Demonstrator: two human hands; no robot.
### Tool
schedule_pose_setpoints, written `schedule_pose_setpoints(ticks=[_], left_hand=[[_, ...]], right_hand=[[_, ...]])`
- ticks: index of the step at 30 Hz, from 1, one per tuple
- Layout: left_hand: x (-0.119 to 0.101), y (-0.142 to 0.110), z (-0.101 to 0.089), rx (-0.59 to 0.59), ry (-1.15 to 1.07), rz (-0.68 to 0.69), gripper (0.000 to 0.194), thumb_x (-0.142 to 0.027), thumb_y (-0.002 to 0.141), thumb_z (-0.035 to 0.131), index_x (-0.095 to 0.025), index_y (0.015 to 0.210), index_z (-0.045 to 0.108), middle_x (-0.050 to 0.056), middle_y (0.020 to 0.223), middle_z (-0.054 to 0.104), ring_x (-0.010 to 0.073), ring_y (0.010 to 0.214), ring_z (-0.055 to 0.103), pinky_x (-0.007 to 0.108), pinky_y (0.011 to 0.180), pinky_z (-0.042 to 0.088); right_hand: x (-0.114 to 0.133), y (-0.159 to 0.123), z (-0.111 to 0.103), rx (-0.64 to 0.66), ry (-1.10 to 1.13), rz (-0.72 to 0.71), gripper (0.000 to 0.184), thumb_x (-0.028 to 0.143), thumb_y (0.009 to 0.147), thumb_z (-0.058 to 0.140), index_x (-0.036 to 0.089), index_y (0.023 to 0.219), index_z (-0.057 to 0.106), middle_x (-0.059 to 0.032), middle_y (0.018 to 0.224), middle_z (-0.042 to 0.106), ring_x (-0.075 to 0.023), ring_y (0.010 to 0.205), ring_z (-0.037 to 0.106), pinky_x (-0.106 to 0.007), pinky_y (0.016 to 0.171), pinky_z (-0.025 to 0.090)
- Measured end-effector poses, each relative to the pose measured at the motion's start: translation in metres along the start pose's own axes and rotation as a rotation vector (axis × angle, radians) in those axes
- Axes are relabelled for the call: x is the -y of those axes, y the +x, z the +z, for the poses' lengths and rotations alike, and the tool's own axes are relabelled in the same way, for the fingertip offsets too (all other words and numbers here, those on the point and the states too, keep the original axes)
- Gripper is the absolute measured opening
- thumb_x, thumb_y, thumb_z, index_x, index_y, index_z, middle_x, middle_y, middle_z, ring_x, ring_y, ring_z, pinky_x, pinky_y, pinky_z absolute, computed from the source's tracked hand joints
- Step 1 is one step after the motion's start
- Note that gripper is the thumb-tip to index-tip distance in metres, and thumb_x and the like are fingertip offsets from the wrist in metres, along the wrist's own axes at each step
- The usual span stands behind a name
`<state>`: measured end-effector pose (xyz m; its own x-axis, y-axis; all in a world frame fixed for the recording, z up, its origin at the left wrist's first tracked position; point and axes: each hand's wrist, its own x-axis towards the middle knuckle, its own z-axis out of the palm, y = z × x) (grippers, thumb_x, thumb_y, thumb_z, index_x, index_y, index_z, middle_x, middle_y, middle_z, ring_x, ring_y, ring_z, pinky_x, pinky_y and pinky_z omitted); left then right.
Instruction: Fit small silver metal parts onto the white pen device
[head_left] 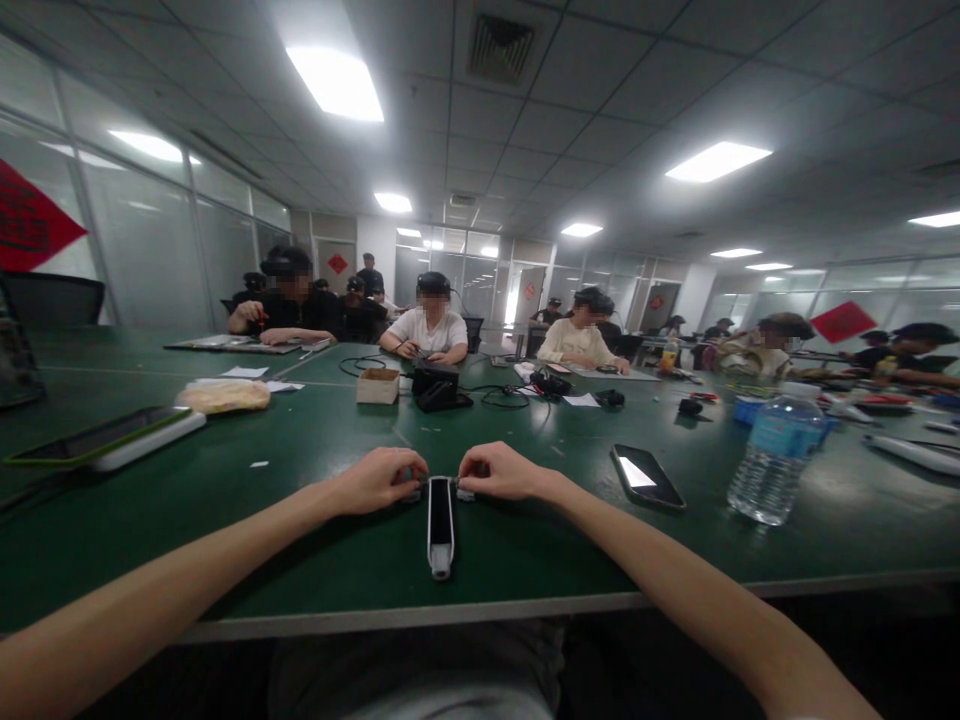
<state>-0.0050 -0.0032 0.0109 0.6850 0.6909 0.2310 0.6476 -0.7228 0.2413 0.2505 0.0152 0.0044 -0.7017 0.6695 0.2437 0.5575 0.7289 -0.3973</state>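
Between my hands, on the green table (337,550), lies a slim white-edged device (441,525) with a long dark face and a narrowed end pointing towards me. My left hand (382,478) is beside its far left end, fingers curled in together. On the opposite side my right hand (499,472) is curled the same way, thumb and fingers closed. A small whitish piece (466,495) shows under the right fingers, and a dark small piece (411,496) under the left. What the fingertips grip, if anything, is too small to make out.
A phone (648,476) and a water bottle (778,455) stand to the right. At left are a green-edged tablet (101,437) and a wrapped packet (225,396). Ahead are a small cardboard box (378,386), a black stand (439,386) and cables. Several people work across the table.
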Motion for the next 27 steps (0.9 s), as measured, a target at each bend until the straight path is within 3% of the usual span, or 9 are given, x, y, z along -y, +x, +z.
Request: schedule_pose_setpoints(ticks=[11,18,22,27], left_hand=[[0.002,0.000,0.000,0.007,-0.017,0.008,0.027,-0.032,0.087,0.050,-0.016,0.105,0.062,0.006,0.093,0.066,0.0157,0.075,0.059,0.025,0.067,0.046],[0.003,0.001,0.001,-0.005,0.014,0.011,0.027,-0.033,0.086,0.050,-0.016,0.104,0.062,0.005,0.091,0.066,0.0156,0.074,0.059,0.025,0.067,0.045],[0.003,0.002,0.003,-0.038,0.041,0.014,0.026,-0.031,0.086,0.049,-0.016,0.103,0.062,0.004,0.085,0.066,0.0147,0.071,0.059,0.024,0.065,0.044],[0.001,0.001,0.002,-0.061,0.039,0.022,0.025,-0.028,0.085,0.049,-0.016,0.103,0.062,0.004,0.088,0.067,0.0145,0.071,0.059,0.024,0.066,0.044]], right_hand=[[-0.004,0.002,-0.002,-0.021,-0.066,-0.044,0.024,0.035,0.087,0.056,0.014,0.090,0.069,-0.0043,0.084,0.067,-0.0129,0.073,0.059,-0.023,0.066,0.044],[-0.047,-0.001,-0.030,-0.159,-0.335,0.156,0.025,0.032,0.089,0.053,0.013,0.096,0.069,-0.0078,0.090,0.067,-0.0148,0.077,0.058,-0.025,0.070,0.043],[-0.071,-0.006,-0.039,-0.111,-0.501,0.251,0.022,0.026,0.087,0.055,0.013,0.100,0.067,-0.0107,0.097,0.066,-0.0177,0.087,0.060,-0.026,0.077,0.042],[-0.075,-0.007,-0.038,0.022,-0.511,0.266,0.021,0.025,0.085,0.057,0.018,0.101,0.068,-0.0084,0.101,0.067,-0.0183,0.090,0.062,-0.024,0.076,0.043]])
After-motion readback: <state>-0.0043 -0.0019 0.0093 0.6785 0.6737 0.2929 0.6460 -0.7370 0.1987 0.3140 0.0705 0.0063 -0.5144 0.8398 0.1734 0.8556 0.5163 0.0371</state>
